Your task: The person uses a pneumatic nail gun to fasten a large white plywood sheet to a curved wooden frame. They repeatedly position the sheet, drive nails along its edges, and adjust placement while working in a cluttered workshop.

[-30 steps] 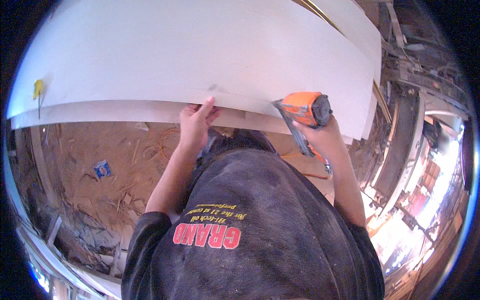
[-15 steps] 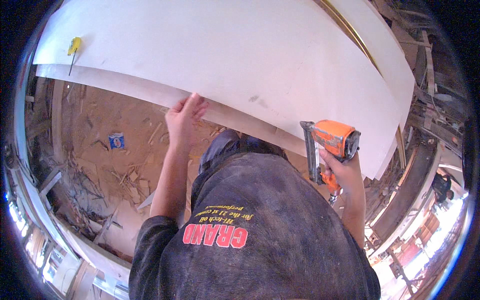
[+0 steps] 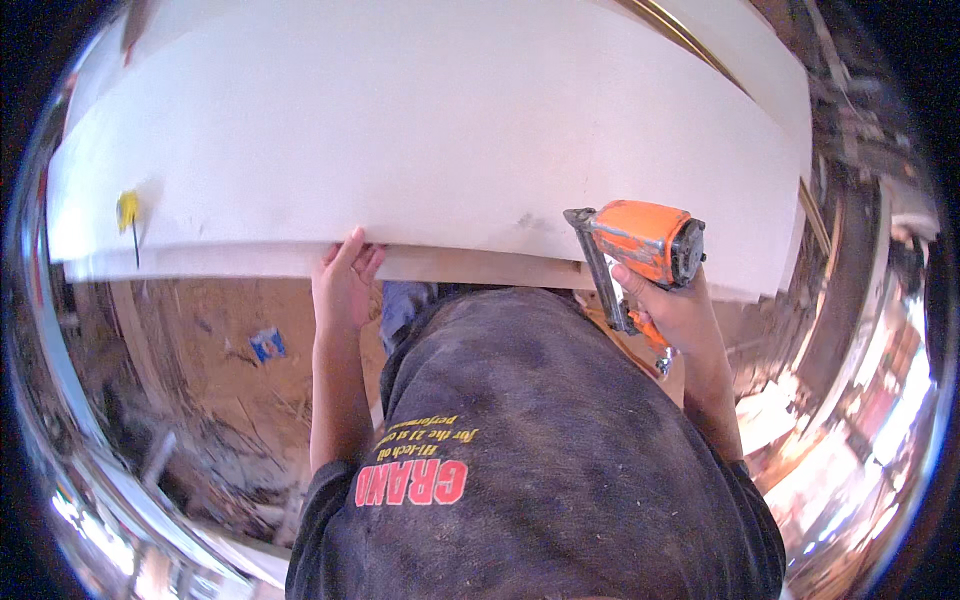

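A large white sheet panel (image 3: 400, 150) stretches across in front of me, with a second pale layer (image 3: 200, 264) showing beneath its near edge. My left hand (image 3: 345, 285) is closed at that near edge, thumb over the top sheet and fingers curled at its border. In my right hand (image 3: 672, 310) is an orange and black pneumatic nail gun (image 3: 645, 240), held by its handle. Its dark nose and magazine reach to the left, over the panel's near right part. The trigger is hidden by my fingers.
A yellow tape measure (image 3: 127, 210) lies on the panel's left end, its dark strap hanging over the edge. Below, a blue and white packet (image 3: 267, 345) rests on the brown floor among wood scraps. Long thin strips (image 3: 690, 40) lie along the panel's far right side.
The view has tilted and turned, so panel and tape measure sit lower in the picture. My left hand has closed in on the panel's edge; my right hand keeps hold of the nail gun.
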Tool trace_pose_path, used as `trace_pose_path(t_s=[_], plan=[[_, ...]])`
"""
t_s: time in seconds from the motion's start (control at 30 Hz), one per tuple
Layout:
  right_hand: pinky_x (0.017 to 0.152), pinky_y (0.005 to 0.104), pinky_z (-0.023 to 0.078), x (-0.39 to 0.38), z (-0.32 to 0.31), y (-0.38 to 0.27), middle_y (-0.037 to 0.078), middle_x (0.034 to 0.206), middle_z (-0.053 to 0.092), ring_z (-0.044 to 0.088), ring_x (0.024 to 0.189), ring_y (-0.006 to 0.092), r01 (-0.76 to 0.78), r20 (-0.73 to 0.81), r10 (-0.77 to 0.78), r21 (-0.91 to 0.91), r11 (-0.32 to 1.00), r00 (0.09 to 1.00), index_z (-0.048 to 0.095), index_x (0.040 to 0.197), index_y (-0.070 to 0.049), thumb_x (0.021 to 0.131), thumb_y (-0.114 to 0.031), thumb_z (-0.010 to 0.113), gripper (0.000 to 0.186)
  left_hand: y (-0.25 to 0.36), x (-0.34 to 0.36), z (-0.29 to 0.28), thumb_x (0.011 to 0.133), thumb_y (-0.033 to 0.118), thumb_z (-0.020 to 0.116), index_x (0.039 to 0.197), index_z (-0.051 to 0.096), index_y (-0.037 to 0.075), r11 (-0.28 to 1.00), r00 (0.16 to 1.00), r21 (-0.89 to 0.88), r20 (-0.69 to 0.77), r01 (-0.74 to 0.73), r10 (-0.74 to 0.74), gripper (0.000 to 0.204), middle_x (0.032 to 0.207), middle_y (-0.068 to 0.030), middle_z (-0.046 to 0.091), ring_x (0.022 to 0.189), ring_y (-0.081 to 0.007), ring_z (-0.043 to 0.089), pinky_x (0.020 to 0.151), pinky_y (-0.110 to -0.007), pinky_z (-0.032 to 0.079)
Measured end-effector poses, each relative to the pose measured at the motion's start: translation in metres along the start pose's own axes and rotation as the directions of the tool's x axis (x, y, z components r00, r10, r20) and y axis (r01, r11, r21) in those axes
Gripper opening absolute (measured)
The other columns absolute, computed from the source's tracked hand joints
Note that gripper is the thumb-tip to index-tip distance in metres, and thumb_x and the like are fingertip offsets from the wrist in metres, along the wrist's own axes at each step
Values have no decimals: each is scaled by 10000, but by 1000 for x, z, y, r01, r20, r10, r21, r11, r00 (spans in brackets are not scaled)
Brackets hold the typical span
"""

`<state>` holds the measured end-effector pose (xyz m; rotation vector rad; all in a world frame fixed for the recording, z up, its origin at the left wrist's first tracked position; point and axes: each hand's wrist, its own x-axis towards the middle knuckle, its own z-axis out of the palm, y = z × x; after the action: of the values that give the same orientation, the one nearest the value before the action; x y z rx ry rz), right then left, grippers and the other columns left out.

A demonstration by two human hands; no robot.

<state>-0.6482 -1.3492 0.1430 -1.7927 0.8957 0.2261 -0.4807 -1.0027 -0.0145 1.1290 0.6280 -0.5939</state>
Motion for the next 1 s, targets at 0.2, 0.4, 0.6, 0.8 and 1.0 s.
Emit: trace_pose_path(t_s=[0.2, 0.4, 0.6, 0.8, 1.0], plan=[[461, 266, 419, -30, 56, -26, -11, 690, 593, 501, 495, 73, -151, -139, 148, -15, 988, 979, 681, 1124, -28, 929, -235, 786, 303, 31, 9, -15, 1016, 82, 654, 1186, 569, -55, 956, 948, -52, 161, 288, -276, 235, 1143, -172, 680, 1064, -311, 709, 941, -402, 614], [459, 281, 407, -42, 91, -34, -18, 614, 532, 502, 481, 88, -271, -215, 272, 32, 962, 938, 691, 1091, -35, 963, -265, 733, 266, 44, 34, -31, 1027, 88, 642, 1258, 566, -32, 904, 852, 30, 323, 425, -412, 272, 1209, -151, 673, 1107, -292, 695, 974, -411, 597], [459, 281, 413, -45, 91, -45, -29, 573, 502, 491, 445, 88, -293, -212, 309, 103, 950, 927, 719, 1167, -58, 975, -254, 711, 274, 39, 24, -22, 1038, 112, 635, 1299, 557, -29, 897, 817, 65, 389, 437, -426, 306, 1259, -143, 660, 1168, -283, 665, 1026, -407, 561], [450, 282, 418, -42, 92, -40, -39, 566, 494, 488, 429, 85, -310, -234, 319, 79, 948, 918, 725, 1187, -63, 969, -244, 720, 284, 44, 18, -18, 1061, 99, 582, 1247, 577, -65, 903, 831, 103, 357, 418, -426, 248, 1233, -154, 660, 1150, -313, 668, 1039, -441, 565], [426, 284, 419, -37, 87, -35, -25, 628, 573, 516, 447, 85, -322, -233, 322, 38, 946, 918, 698, 1094, -42, 946, -216, 753, 235, 42, 15, -14, 1042, 112, 630, 1251, 591, -45, 899, 832, 112, 345, 424, -435, 265, 1231, -137, 664, 1153, -305, 665, 1028, -440, 564]])
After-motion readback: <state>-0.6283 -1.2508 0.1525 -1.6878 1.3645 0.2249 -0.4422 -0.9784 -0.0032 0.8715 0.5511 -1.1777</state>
